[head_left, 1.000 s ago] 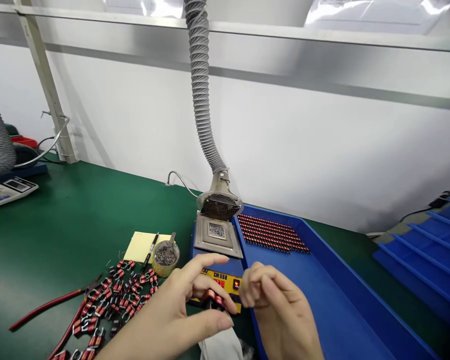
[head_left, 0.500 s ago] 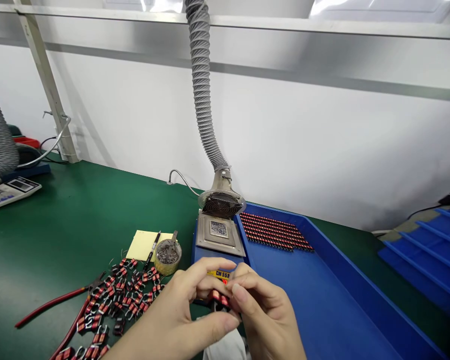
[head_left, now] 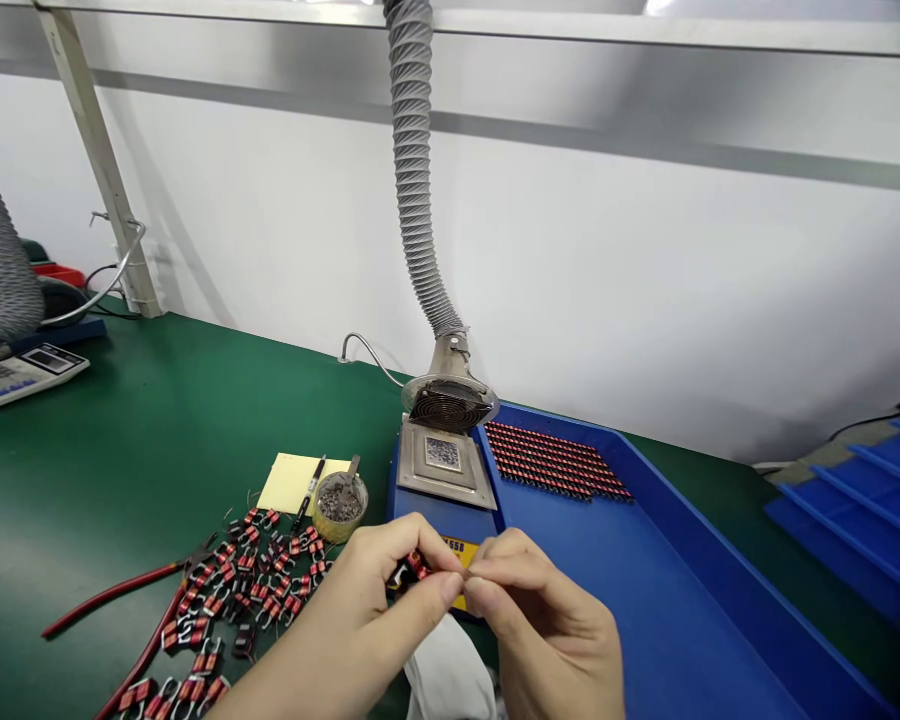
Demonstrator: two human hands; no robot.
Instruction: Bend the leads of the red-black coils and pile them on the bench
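Observation:
My left hand [head_left: 375, 605] is closed around a small red-and-black wound coil [head_left: 418, 566], which shows only in part between thumb and index finger. My right hand [head_left: 551, 615] pinches at the left fingertips. Whatever lies between its thumb and index finger is too small to make out. Below my left forearm and to its left lies a pile of similar coils [head_left: 259, 580] with silvery wire ends. Behind my hands stands a blue heated unit [head_left: 412, 500] with a metal top plate [head_left: 444, 455] and a yellow label, partly covered by my fingers.
A fume hood on a grey hose [head_left: 412, 180] hangs over the plate. The blue tray [head_left: 645, 590] at right holds rows of coils [head_left: 555, 462]. Red-handled cutters [head_left: 112, 598], a pot of grey bits [head_left: 340, 507], a pen [head_left: 309, 493], yellow paper [head_left: 281, 485] and a calculator [head_left: 30, 375] lie left.
The coil has turned and shifted left within my left hand, with less of it showing. My right hand has moved slightly right, its fingertips now pinched against the left ones. The view has shifted a little.

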